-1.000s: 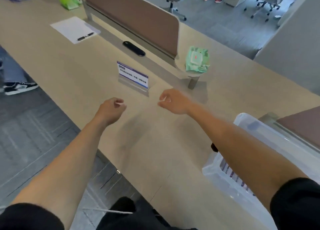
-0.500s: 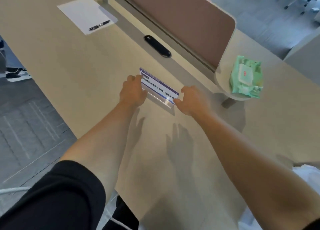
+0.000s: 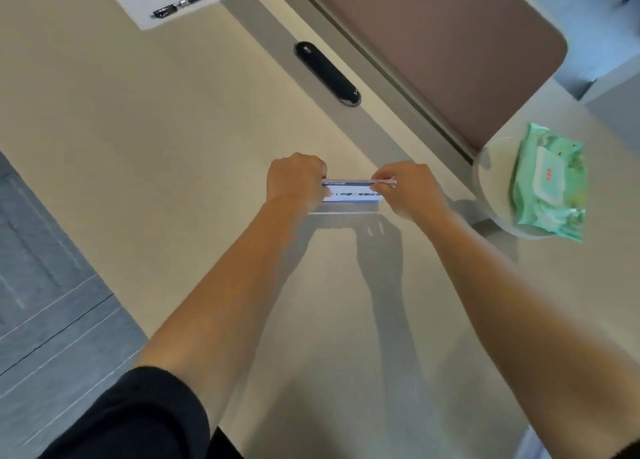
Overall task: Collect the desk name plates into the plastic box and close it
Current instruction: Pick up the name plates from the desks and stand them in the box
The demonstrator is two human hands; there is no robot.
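A clear acrylic desk name plate (image 3: 351, 195) with a white and blue card stands on the beige desk (image 3: 173, 140), seen nearly from above. My left hand (image 3: 298, 180) grips its left end. My right hand (image 3: 407, 188) pinches its right end at the top edge. Both hands cover the plate's ends; only its middle shows. Only a sliver of the plastic box (image 3: 535, 444) shows at the bottom right edge.
A brown divider panel (image 3: 450, 43) runs along the back of the desk, with a black oval cable port (image 3: 327, 72) before it. A green pack of wipes (image 3: 550, 181) lies on a round shelf to the right. Paper with a pen (image 3: 180, 3) lies far left. The desk edge drops to grey floor at left.
Both hands reached forward from mid-desk and closed on the two ends of the name plate. My head moved forward over it, so the plastic box slid almost out of view.
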